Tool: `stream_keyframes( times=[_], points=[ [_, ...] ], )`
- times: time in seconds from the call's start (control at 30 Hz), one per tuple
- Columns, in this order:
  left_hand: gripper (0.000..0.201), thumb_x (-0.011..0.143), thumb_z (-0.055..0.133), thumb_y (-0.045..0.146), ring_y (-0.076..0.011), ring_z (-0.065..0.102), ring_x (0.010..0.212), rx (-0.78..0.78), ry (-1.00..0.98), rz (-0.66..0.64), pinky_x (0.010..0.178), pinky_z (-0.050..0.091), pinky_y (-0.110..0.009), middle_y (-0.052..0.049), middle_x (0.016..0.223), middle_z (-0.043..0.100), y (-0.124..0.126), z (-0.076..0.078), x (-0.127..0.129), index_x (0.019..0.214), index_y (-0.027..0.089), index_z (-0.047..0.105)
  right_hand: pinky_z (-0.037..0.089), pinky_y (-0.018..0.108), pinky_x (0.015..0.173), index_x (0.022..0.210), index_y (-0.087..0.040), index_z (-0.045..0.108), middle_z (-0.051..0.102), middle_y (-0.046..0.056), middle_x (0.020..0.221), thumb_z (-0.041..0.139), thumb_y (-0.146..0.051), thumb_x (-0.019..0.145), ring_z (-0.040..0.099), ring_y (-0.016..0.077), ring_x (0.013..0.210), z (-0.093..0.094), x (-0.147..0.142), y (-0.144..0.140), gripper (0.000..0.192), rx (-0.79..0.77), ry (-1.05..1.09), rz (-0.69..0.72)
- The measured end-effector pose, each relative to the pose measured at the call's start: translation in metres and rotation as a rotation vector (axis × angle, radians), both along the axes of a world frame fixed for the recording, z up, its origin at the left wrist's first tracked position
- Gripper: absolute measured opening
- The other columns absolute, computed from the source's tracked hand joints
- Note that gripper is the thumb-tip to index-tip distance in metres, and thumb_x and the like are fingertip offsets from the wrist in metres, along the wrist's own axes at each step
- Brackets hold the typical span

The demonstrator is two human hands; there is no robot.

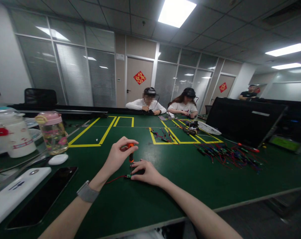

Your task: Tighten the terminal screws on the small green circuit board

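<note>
My left hand (121,153) is closed round the top of an orange-and-black screwdriver (131,156), which stands upright. Its shaft points down at a small green circuit board (128,176) on the green table; whether the tip sits in a screw is too small to make out. A red wire (115,179) runs left from the board. My right hand (146,172) rests on the table with thumb and fingers at the board's right side, gripping its edge near the screwdriver shaft.
Many wired boards (225,153) lie piled at the right, with more inside yellow tape outlines (162,143). A phone (44,196), a white case (18,191) and bottles (52,132) stand at left. Two people sit across the table; a black monitor (245,121) is at right.
</note>
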State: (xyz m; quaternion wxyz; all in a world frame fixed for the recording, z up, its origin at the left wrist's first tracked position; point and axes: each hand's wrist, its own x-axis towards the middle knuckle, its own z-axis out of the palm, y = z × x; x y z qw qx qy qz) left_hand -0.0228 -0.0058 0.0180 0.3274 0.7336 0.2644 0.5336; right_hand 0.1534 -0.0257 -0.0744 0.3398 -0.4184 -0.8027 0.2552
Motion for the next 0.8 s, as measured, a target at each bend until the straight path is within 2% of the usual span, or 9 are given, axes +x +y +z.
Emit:
stream_keyframes(
  times=[0.13, 0.23, 0.3, 0.4, 0.5, 0.6, 0.67, 0.73, 0.8],
  points=[
    [0.031, 0.089, 0.054, 0.039, -0.0185, 0.066, 0.085, -0.052, 0.021, -0.099, 0.074, 0.057, -0.030, -0.008, 0.101, 0.067, -0.002, 0.004, -0.001, 0.107, 0.020, 0.070, 0.026, 0.052, 0.112, 0.086, -0.027, 0.077, 0.071, 0.006, 0.113, 0.078, -0.036, 0.072, 0.060, 0.0258, 0.115, 0.003, 0.000, 0.000, 0.016, -0.013, 0.026, 0.006],
    [0.034, 0.087, 0.057, 0.038, -0.0224, 0.067, 0.094, -0.143, 0.002, -0.183, 0.082, 0.057, -0.036, -0.010, 0.106, 0.069, -0.003, 0.007, -0.002, 0.112, 0.018, 0.068, 0.026, 0.052, 0.111, 0.084, -0.027, 0.077, 0.071, 0.006, 0.114, 0.078, -0.034, 0.072, 0.061, 0.0259, 0.114, 0.004, -0.001, 0.000, 0.014, -0.018, 0.038, -0.003],
    [0.030, 0.083, 0.063, 0.037, -0.0207, 0.068, 0.088, -0.140, -0.004, -0.154, 0.079, 0.057, -0.034, -0.008, 0.098, 0.070, -0.004, 0.006, -0.002, 0.106, 0.018, 0.070, 0.027, 0.053, 0.111, 0.082, -0.027, 0.077, 0.071, 0.006, 0.114, 0.078, -0.032, 0.072, 0.062, 0.0261, 0.113, 0.005, -0.002, -0.001, 0.011, -0.023, 0.041, -0.014],
    [0.021, 0.075, 0.071, 0.034, -0.0150, 0.062, 0.072, -0.029, -0.001, -0.027, 0.062, 0.055, -0.025, -0.003, 0.083, 0.063, -0.004, 0.003, 0.000, 0.089, 0.019, 0.074, 0.026, 0.054, 0.111, 0.083, -0.025, 0.077, 0.071, 0.007, 0.115, 0.079, -0.029, 0.071, 0.061, 0.0266, 0.114, 0.007, -0.003, -0.003, 0.012, -0.022, 0.033, -0.016],
    [0.020, 0.081, 0.066, 0.035, -0.0134, 0.059, 0.072, 0.028, 0.019, 0.039, 0.059, 0.052, -0.022, -0.003, 0.084, 0.058, -0.003, 0.000, 0.002, 0.091, 0.020, 0.073, 0.024, 0.055, 0.112, 0.089, -0.025, 0.077, 0.069, 0.009, 0.119, 0.083, -0.030, 0.066, 0.059, 0.0277, 0.118, 0.009, -0.003, -0.004, 0.025, -0.004, -0.006, 0.005],
    [0.029, 0.092, 0.050, 0.035, -0.0159, 0.063, 0.088, 0.025, 0.056, 0.005, 0.072, 0.054, -0.025, -0.006, 0.103, 0.062, -0.001, -0.003, 0.003, 0.111, 0.022, 0.068, 0.023, 0.055, 0.112, 0.094, -0.026, 0.076, 0.066, 0.010, 0.122, 0.083, -0.032, 0.066, 0.056, 0.0281, 0.121, 0.008, -0.002, -0.004, 0.030, 0.006, -0.047, 0.016],
    [0.034, 0.094, 0.045, 0.035, -0.0178, 0.064, 0.098, -0.022, 0.041, -0.054, 0.081, 0.054, -0.029, -0.007, 0.114, 0.062, -0.002, -0.004, 0.003, 0.121, 0.022, 0.061, 0.024, 0.055, 0.112, 0.097, -0.026, 0.076, 0.066, 0.010, 0.124, 0.081, -0.033, 0.069, 0.055, 0.0280, 0.122, 0.008, -0.002, -0.004, 0.029, 0.009, -0.066, 0.020],
    [0.035, 0.093, 0.048, 0.034, -0.0187, 0.065, 0.099, -0.082, -0.003, -0.104, 0.084, 0.055, -0.031, -0.008, 0.113, 0.063, -0.004, -0.004, 0.005, 0.122, 0.020, 0.060, 0.024, 0.055, 0.112, 0.099, -0.027, 0.076, 0.065, 0.010, 0.125, 0.079, -0.033, 0.071, 0.055, 0.0278, 0.122, 0.007, -0.001, -0.004, 0.028, 0.015, -0.083, 0.024],
    [0.031, 0.089, 0.055, 0.033, -0.0180, 0.065, 0.091, -0.092, -0.015, -0.101, 0.080, 0.056, -0.031, -0.007, 0.106, 0.064, -0.006, -0.004, 0.006, 0.115, 0.019, 0.064, 0.024, 0.055, 0.112, 0.099, -0.028, 0.075, 0.065, 0.009, 0.125, 0.078, -0.032, 0.073, 0.055, 0.0277, 0.122, 0.006, -0.002, -0.004, 0.027, 0.020, -0.097, 0.020]
  ],
)
